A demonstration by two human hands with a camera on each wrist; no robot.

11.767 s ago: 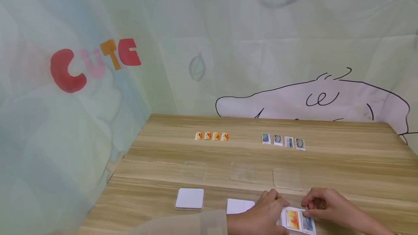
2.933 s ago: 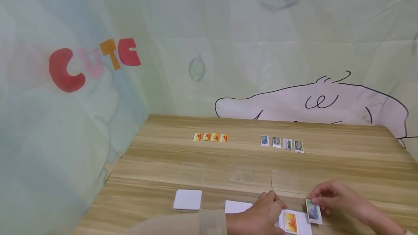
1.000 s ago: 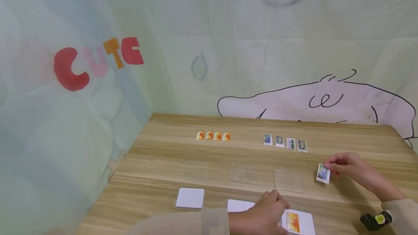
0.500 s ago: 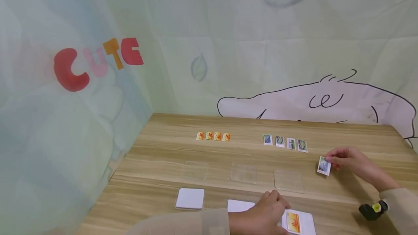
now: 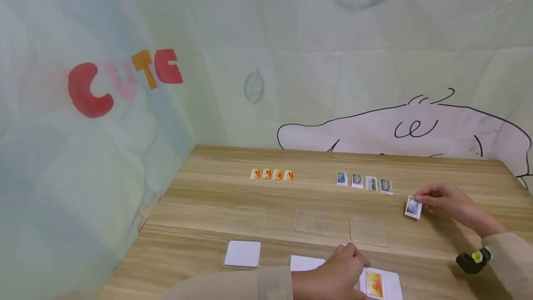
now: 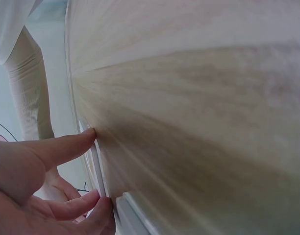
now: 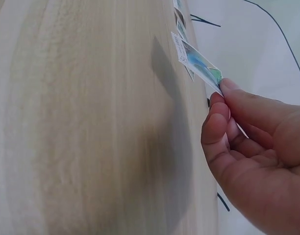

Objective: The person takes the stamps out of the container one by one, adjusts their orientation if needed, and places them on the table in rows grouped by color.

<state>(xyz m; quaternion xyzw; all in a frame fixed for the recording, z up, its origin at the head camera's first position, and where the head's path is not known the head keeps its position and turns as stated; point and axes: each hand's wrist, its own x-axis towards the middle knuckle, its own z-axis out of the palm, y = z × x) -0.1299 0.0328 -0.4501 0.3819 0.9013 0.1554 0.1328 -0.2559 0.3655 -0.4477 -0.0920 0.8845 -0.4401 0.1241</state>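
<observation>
Between the thumb and index finger of my right hand (image 5: 449,203) a blue-green picture stamp (image 5: 413,208) is pinched by its upper corner. The right wrist view shows the stamp (image 7: 201,63) tilted above the wood, casting a shadow. My left hand (image 5: 335,270) holds the left side of a white card stack (image 5: 391,286), thumb and fingers at its edges in the left wrist view. An orange stamp (image 5: 374,284) lies on that stack's left half; the right half shows bare white. A row of several blue-green stamps (image 5: 357,180) lies to the left of the right hand.
Several orange stamps (image 5: 278,174) form a row at the back left. Three clear square plates (image 5: 368,231) lie in a line mid-table. Nearer stand a white card stack (image 5: 242,253) and another white stack (image 5: 306,263), partly covered by the left hand. A printed cloth backdrop (image 5: 291,82) borders the table.
The blue-green stamp, earlier on the right half of the white stack, has been lifted off and carried back toward the blue-green row by the right hand. The left hand has stayed put.
</observation>
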